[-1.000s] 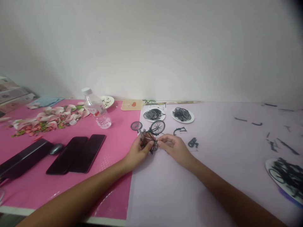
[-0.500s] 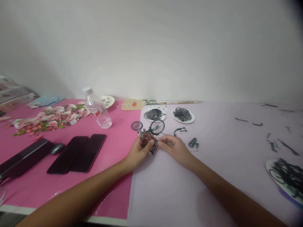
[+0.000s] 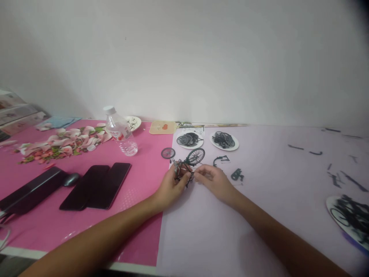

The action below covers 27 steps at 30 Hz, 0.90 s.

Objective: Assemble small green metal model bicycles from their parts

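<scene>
My left hand (image 3: 172, 185) is closed around a small black model bicycle (image 3: 196, 157), held tilted just above the table with its spoked wheel pointing away from me. The thumb presses near the bicycle's lower part. Meeting it from the other side, my right hand (image 3: 215, 181) pinches at the same spot with thumb and forefinger. Whatever small part lies between those fingertips is mostly hidden. Beyond the left hand a loose spoked wheel (image 3: 168, 153) lies flat. To the right of my hands are a thin curved black piece (image 3: 221, 159) and a dark flat part (image 3: 237, 175).
Two white plates hold black parts, the left plate (image 3: 184, 146) and the right plate (image 3: 236, 144). Another plate (image 3: 329, 204) stands far right near scattered dark pieces. On the pink side are a water bottle (image 3: 122, 138), two phones (image 3: 109, 184), a mouse (image 3: 71, 179) and artificial petals (image 3: 69, 140).
The bicycle has turned slightly in my left hand, its wheel swinging a little to the right. Both hands stay together at nearly the same place; the whole view has shifted slightly.
</scene>
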Motion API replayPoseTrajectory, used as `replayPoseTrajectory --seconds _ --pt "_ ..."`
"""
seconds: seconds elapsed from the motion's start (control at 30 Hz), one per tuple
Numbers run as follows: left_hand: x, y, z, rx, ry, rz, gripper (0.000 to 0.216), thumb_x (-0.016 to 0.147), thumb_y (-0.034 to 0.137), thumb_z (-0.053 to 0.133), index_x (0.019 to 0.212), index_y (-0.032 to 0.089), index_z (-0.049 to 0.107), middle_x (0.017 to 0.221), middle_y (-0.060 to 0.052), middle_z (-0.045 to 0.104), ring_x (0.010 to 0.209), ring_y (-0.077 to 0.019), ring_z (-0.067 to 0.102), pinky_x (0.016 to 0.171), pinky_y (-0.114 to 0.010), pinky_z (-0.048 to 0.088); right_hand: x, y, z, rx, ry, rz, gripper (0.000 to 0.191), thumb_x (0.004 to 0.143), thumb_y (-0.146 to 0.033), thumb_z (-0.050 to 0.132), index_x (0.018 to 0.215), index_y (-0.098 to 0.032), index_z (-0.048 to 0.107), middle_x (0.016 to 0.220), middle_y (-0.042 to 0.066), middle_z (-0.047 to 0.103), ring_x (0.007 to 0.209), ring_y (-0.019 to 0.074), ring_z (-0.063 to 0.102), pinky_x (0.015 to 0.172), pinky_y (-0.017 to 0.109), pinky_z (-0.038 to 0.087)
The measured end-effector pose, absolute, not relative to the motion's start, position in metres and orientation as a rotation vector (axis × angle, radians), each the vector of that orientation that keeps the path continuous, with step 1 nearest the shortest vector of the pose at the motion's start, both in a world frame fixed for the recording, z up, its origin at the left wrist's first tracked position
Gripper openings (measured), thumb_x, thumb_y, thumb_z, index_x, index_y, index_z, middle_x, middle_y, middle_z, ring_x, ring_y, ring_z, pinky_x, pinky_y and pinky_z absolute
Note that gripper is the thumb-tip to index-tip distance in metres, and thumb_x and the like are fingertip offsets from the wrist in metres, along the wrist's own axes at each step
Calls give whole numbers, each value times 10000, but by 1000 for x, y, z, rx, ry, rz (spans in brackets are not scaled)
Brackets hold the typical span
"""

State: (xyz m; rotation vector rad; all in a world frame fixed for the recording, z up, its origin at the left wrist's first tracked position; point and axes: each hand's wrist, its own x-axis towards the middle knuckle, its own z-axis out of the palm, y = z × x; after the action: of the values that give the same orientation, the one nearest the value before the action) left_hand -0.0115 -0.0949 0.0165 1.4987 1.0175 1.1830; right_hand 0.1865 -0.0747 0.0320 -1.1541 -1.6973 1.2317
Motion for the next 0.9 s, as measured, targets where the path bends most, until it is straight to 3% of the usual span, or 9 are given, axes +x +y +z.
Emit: replayPoseTrajectory --seconds 0.17,0.33,0.67,0.77,0.9 --pt "-13 -94 18 1493 984 1183 330 984 464 634 1116 163 609 964 -69 654 872 -178 623 781 -287 512 187 -75 32 -1142 -1706 1227 270 923 -473 680 896 -204 677 811 19 707 743 169 657 739 315 558" --pt "-12 -93 18 1494 925 1183 288 1006 427 608 1139 172 619 1053 -86 665 989 -206 650 905 -335 525 185 -78 35 -1137 -1683 1233 281 929 -489 674 892 -211 669 810 12 684 723 163 643 712 305 551" --pt "-12 -93 13 1525 987 1169 293 1023 445 576 1141 178 607 931 -39 604 822 -149 570 741 -268 488 187 -78 38 -1125 -1687 1238 250 927 -452 684 885 -207 667 837 9 654 772 165 615 727 293 517" --pt "-12 -95 14 1545 982 1195 282 1027 444 569 1082 173 626 976 -60 637 854 -157 585 775 -277 497 187 -77 36 -1118 -1679 1235 243 922 -449 698 913 -209 662 873 13 648 825 170 615 744 289 505" --pt "-12 -95 13 1512 954 1196 313 1018 443 588 1147 165 653 1037 -82 680 932 -177 630 852 -296 508 188 -76 33 -1113 -1607 1283 283 902 -470 723 972 -213 625 883 5 637 791 158 612 732 291 501"
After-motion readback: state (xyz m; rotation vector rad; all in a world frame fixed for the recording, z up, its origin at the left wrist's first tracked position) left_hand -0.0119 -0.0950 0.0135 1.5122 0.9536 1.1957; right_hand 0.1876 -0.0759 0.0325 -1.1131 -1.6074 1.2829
